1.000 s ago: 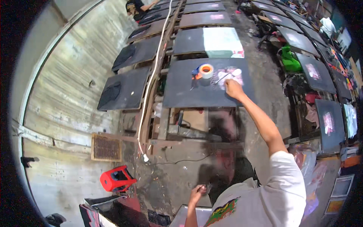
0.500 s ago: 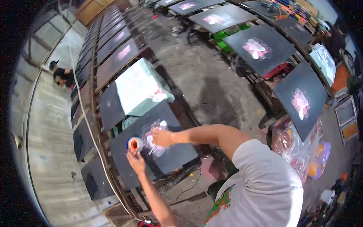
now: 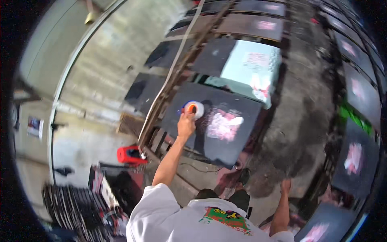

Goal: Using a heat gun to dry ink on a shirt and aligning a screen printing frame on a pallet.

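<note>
The left hand [image 3: 186,126] gripped a tape roll [image 3: 199,109], white outside and orange within, its fingers closed on the near side. The roll was over a dark board [image 3: 223,153], toward the surface's left edge; whether the two touched could not be told. A pink and white print [image 3: 223,125] lay nearer the surface's right edge, its marks too blurred to read. Pale green cloth [image 3: 236,66], just beyond the far edge, bore pink marks, likewise illegible. The right hand [image 3: 285,185] hung beyond the near right corner, open or closed could not be told. A white shirt [image 3: 177,226] carried a multicoloured patch [image 3: 227,220] with unreadable yellow shapes.
</note>
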